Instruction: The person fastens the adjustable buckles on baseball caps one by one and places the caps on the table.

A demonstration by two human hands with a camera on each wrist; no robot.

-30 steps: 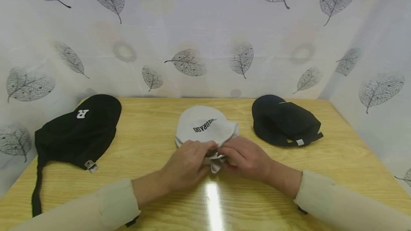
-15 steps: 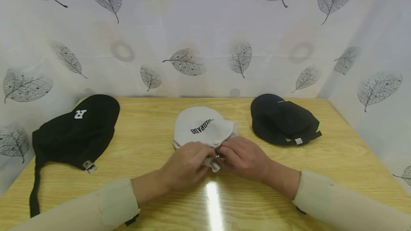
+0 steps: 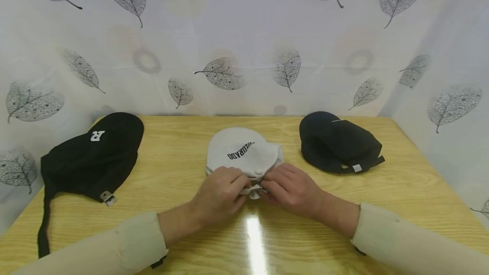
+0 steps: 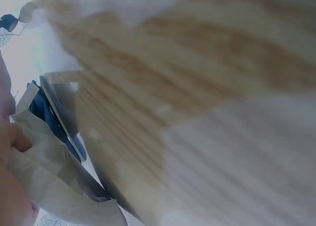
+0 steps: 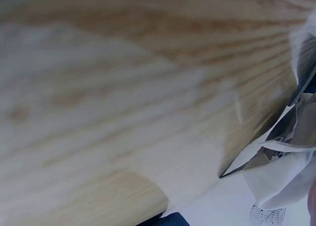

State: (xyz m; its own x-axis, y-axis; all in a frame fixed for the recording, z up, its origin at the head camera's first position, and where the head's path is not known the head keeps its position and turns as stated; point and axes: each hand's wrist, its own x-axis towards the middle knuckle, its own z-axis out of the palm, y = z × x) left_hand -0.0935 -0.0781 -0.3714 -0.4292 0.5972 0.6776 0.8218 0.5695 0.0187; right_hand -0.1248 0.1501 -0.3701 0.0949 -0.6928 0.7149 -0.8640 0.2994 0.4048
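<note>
A white cap [image 3: 237,150] with dark COLORADO lettering lies in the middle of the table, its brim toward the back. My left hand [image 3: 219,192] pinches the left end of its back strap, and my right hand [image 3: 292,190] pinches the right end. Between the fingertips a short piece of the white strap [image 3: 254,192] shows; its fastening is too small to make out. At the edge of the left wrist view, fingers press into the cap's pale cloth [image 4: 49,161]. The right wrist view catches folded cloth of the cap [image 5: 286,169] at its right edge.
A black cap [image 3: 95,156] with a white R lies at the left, its long strap [image 3: 43,224] trailing toward the front. At the right is a dark cap [image 3: 340,143] with a small strap. Behind the wooden table [image 3: 175,139] hangs a leaf-patterned curtain [image 3: 244,33].
Both hands stay at the white cap's back strap. The loose cloth below the fingers shows less than before, and the strap piece between them now runs more level.
</note>
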